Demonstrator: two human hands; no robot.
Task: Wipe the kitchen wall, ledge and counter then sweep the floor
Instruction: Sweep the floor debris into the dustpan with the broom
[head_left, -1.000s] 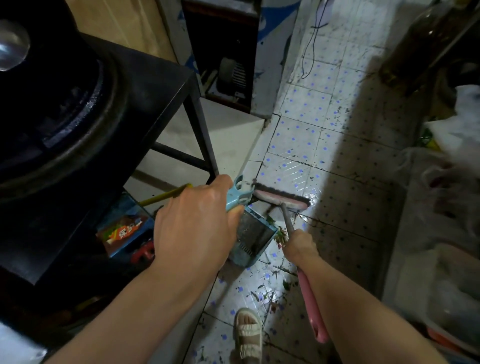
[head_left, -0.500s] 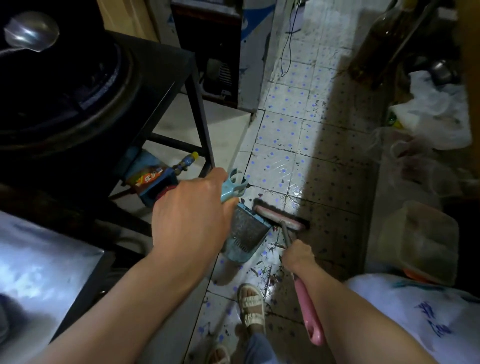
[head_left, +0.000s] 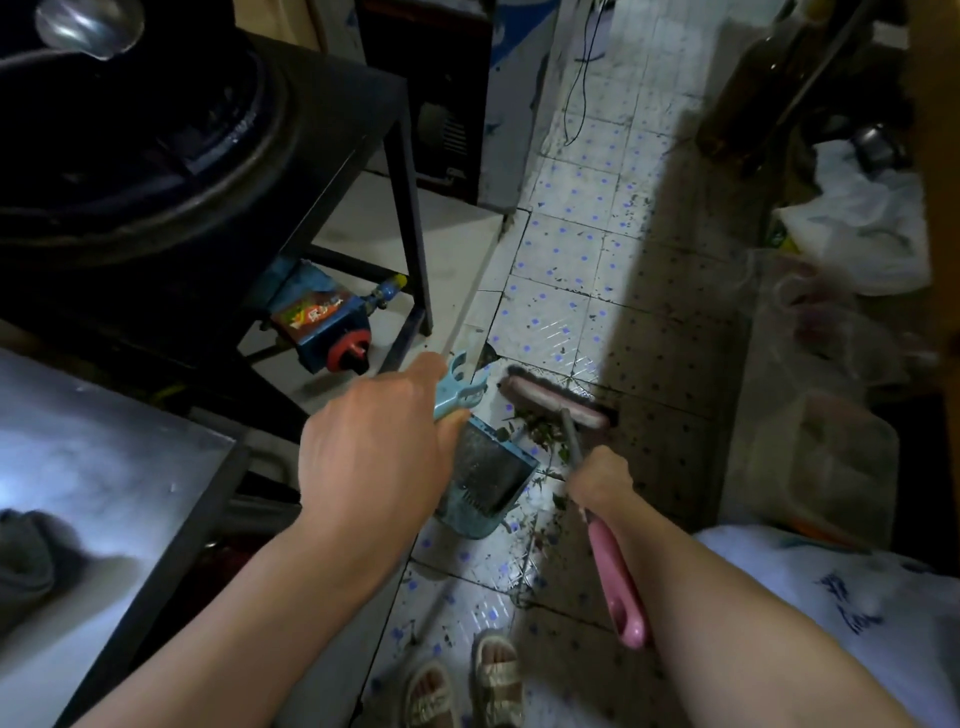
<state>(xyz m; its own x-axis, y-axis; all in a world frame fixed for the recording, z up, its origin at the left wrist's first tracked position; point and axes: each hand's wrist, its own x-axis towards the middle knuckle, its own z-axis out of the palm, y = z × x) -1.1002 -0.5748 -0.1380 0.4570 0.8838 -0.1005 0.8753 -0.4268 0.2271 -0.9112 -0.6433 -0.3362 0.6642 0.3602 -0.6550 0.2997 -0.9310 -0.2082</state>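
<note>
My left hand (head_left: 379, 447) grips the light blue handle of a blue dustpan (head_left: 485, 480) that stands tilted on the dotted white floor tiles (head_left: 561, 249). My right hand (head_left: 600, 480) holds the shaft of a pink broom (head_left: 615, 582). The broom's pink head (head_left: 553, 402) lies on the floor just beyond the dustpan's mouth. A small heap of green leafy debris (head_left: 537, 431) sits between the broom head and the pan. More scraps are scattered on the tiles near my sandalled feet (head_left: 467, 680).
A black metal stand (head_left: 400, 171) with a big dark wok (head_left: 130, 140) is at left, a blue burner unit (head_left: 324, 319) beneath it. A steel counter (head_left: 104, 493) fills the lower left. Plastic bags (head_left: 862, 228), a clear tub (head_left: 826, 457) and a bottle (head_left: 753, 83) line the right side.
The view has pulled back and up a little. The broom head has drawn the leafy debris closer to the dustpan's mouth. Both hands keep their holds.
</note>
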